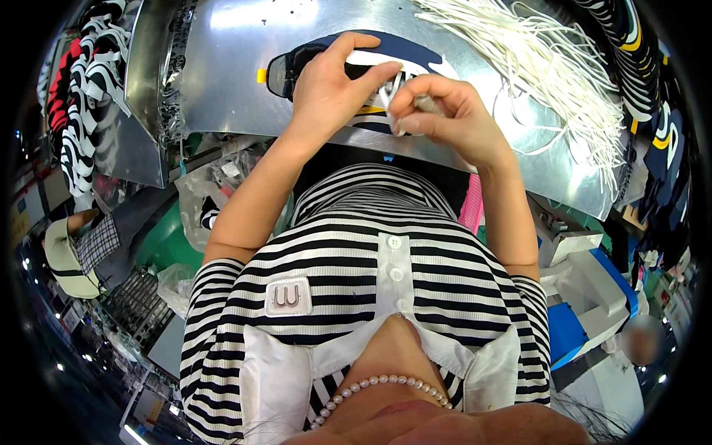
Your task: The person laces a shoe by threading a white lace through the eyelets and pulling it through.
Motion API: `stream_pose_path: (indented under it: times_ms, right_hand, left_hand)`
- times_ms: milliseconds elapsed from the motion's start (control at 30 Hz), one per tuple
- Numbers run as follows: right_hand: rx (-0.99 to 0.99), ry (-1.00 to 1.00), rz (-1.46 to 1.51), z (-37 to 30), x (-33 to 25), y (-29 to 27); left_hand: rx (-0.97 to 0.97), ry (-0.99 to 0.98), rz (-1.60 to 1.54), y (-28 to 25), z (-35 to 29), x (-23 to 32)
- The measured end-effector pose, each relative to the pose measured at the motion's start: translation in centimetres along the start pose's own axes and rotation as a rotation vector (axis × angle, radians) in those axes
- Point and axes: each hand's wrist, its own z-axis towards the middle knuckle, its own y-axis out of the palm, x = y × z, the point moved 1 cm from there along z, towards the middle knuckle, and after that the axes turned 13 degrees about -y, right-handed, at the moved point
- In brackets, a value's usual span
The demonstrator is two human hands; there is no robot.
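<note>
A navy shoe upper (397, 46) with white and yellow parts and a yellow tab at its left end lies on the shiny metal worktop (222, 89) in front of me. My left hand (330, 89) grips it, thumb by the lace opening and fingers over the far side. Close to that thumb, my right hand (452, 115) pinches a white shoelace (386, 95) between thumb and fingers. The lace runs at the upper's opening; its exact path through the eyelets is partly hidden by my fingers. Right of my hands, a thick bundle of loose white shoelaces (541, 70) spreads over the worktop.
Striped shoe uppers (93, 111) hang at the left, and more navy ones (664, 152) at the right. Clear plastic bags (211, 193) and a green bin (167, 241) sit below the worktop's left. A white-and-blue container (586, 289) stands lower right. A capped person (70, 256) is at left.
</note>
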Motion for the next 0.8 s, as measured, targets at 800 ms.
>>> stream_pose_path:
  times_ms: [800]
  right_hand:
    - [0.034, 0.082, 0.171, -0.3, -1.0, -3.4]
  left_hand:
    - [-0.448, -0.147, -0.431, -2.5, 0.6, -0.3]
